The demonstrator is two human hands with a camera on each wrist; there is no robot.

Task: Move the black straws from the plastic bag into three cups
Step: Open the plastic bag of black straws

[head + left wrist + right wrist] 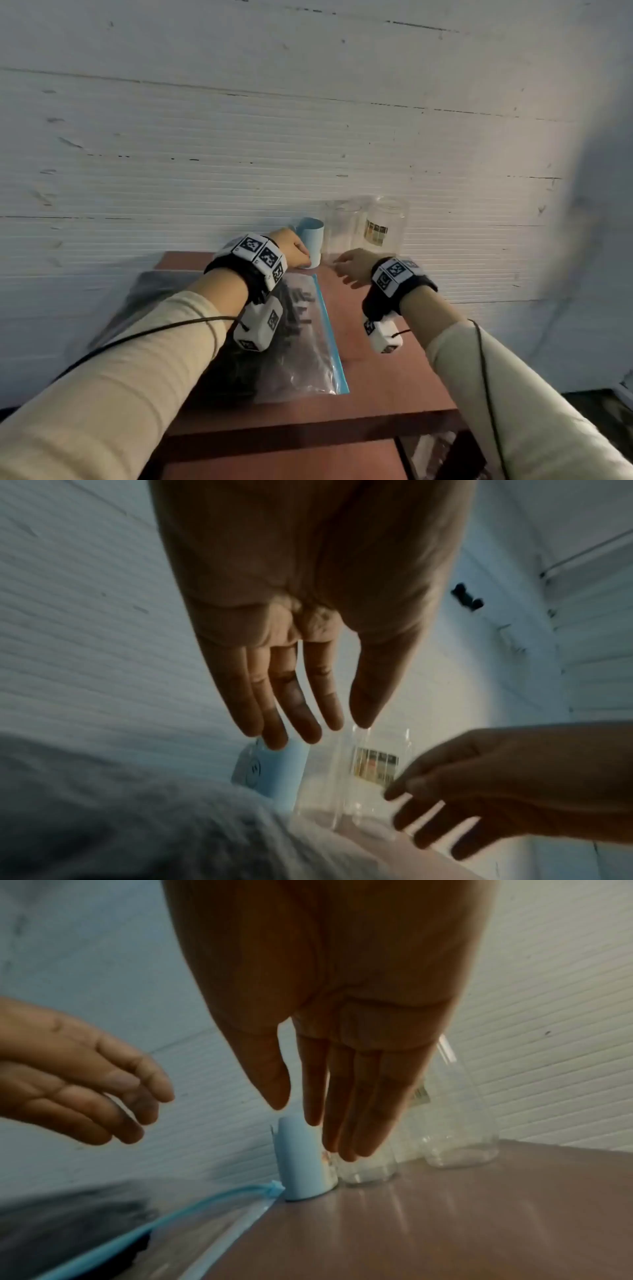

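Observation:
A clear zip bag (301, 342) with a blue seal lies on the left of the brown table (383, 370). Black straws (291, 308) fill it, partly hidden under my left forearm. A light blue cup (313, 243), a clear glass cup (340, 229) and a clear labelled jar (385, 222) stand in a row at the wall. My left hand (301, 257) hovers open just short of the blue cup (270, 769), holding nothing. My right hand (346, 269) is open too, its fingers (346, 1137) straight, in front of the clear cup (369, 1169). All three cups look empty.
A white ribbed wall (239, 154) rises right behind the cups. The table's bare right half (445, 1218) lies under my right hand. The table's front edge (308, 425) is near me, with a lower shelf below it.

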